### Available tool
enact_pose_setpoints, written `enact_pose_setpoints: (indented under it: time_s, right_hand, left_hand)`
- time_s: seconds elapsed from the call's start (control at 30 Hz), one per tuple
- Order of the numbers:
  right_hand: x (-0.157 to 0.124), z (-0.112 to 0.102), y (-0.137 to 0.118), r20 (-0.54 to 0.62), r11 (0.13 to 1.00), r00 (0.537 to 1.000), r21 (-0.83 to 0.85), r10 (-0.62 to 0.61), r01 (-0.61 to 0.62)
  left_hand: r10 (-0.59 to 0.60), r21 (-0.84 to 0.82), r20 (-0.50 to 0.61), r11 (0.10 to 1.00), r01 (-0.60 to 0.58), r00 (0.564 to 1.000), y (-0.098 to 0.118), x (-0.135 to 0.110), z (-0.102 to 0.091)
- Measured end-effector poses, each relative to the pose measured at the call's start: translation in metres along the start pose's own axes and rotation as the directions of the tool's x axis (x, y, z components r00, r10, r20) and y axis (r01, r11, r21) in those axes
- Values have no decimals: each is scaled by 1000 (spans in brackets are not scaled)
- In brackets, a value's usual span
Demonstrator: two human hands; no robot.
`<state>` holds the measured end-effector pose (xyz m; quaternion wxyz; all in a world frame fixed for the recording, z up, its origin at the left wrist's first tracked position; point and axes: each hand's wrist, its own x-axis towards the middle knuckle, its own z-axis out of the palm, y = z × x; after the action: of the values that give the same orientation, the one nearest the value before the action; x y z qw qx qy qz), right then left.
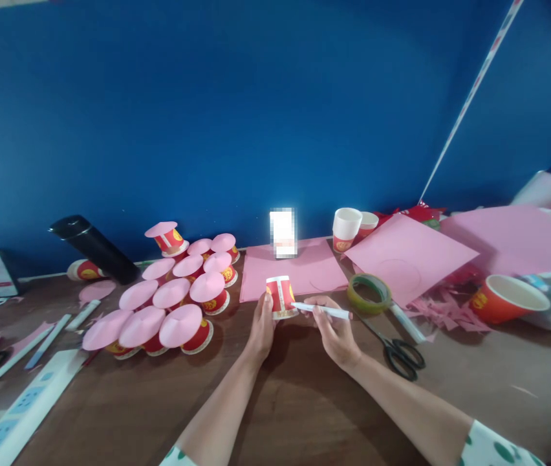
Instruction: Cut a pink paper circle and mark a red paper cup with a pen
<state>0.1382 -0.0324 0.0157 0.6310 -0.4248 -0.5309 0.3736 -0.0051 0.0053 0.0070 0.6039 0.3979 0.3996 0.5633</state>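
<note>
My left hand point(262, 331) is closed round the left side of a red and white paper cup point(280, 296), which stands upside down with its wide rim below. In my right hand point(334, 335) is a white marker pen point(324, 311), its tip at the right side of the cup's printed wall. Whether the tip touches the cup I cannot tell. To the left stand several upturned red cups, each topped with a pink paper cone point(178, 325). Behind the held cup lies a stack of pink paper point(260, 268).
On the right lie a tape roll point(369, 294), scissors point(404, 359), pink sheets point(411, 252) and a tipped paper cup point(508, 301). White cups point(346, 226) stand at the back. A black bottle point(96, 249) leans at left, with a power strip point(28, 404) in front.
</note>
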Motion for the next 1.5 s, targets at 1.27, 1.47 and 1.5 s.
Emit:
enact_pose_setpoints:
  time_s: [1.27,1.47,1.5]
  right_hand:
    - [1,0,3,-4,1000,1000,10,7,-7]
    - [3,1,3,-53,999,998,38,17,-15]
    - [2,0,3,-52,999,999,34,17,-16]
  left_hand:
    - [18,-1,43,1000,-18,999,-4,2,-3]
    - [-13,-33,20,999,13,1000,-6,2,-5]
    - [-19,-32,18,999,19,1000,-6,2,-5]
